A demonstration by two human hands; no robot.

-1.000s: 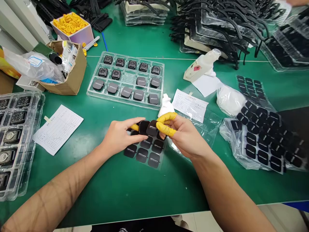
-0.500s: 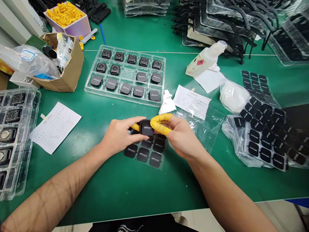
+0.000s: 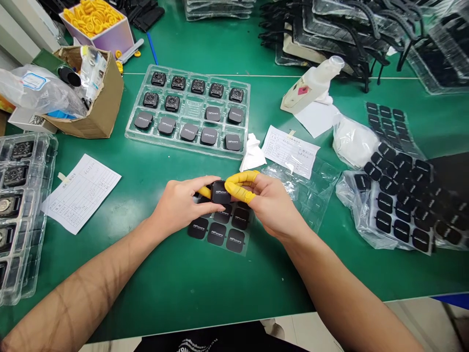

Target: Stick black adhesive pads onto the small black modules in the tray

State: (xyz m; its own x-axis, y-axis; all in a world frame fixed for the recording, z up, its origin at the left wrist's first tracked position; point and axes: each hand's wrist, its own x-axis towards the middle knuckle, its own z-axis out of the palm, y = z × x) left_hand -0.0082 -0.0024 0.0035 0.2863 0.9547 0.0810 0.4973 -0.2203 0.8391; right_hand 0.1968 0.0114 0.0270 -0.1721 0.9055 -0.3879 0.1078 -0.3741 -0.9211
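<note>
Tray (image 3: 194, 110) of watches (image 3: 198, 86) behind the sticker sheet (image 3: 216, 234) — bottle (image 3: 307, 87) right of the tray, carton (image 3: 105, 100) left.

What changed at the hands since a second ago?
The right hand moved left, bringing the printed sticker from beside the watch to over its face; no release visible. Unchanged: the left hand holds the watch; the tray's contents look the same.

On green table (image 3: 164, 288): purple box (image 3: 119, 36) full of yellow rings (image 3: 91, 19); blue stick (image 3: 152, 49) lies to right. Nearer, carton (image 3: 104, 107) with mixed items, clear bag (image 3: 54, 95) at its left side. White bottle (image 3: 308, 88) beside paper (image 3: 317, 120). Crumpled tissue (image 3: 253, 155) near form (image 3: 289, 150); second form (image 3: 82, 190) lies farther left.
</note>
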